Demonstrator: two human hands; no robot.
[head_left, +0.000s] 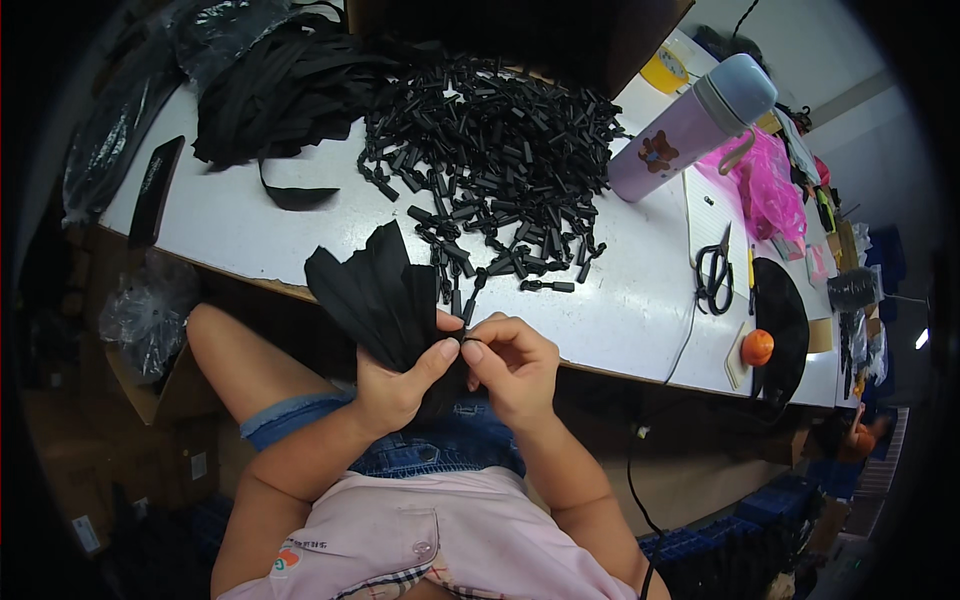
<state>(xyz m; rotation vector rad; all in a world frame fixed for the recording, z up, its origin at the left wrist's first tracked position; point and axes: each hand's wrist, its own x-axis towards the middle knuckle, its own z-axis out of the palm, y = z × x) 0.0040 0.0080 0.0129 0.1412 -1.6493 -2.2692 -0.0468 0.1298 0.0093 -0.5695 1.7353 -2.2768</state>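
My left hand (402, 385) is closed around a fanned bunch of black fabric strips (370, 290), held over the table's near edge. My right hand (515, 365) is pinched close against the left thumb, the fingertips of both hands meeting. Between them is a small dark piece, mostly covered by the fingers. Just beyond the fingertips lie small black zipper pulls (475, 292); whether one of these is in the pinch is unclear. Farther back, a big heap of the same zipper pulls (500, 150) covers the middle of the white table (630, 315).
More black strips (285, 90) are piled at the back left, near a flat black case (157, 190). To the right stand a lilac bottle (680, 135), scissors (714, 275), an orange fruit (757, 347) and a pink plastic bag (765, 185). A carton (160, 385) sits below left.
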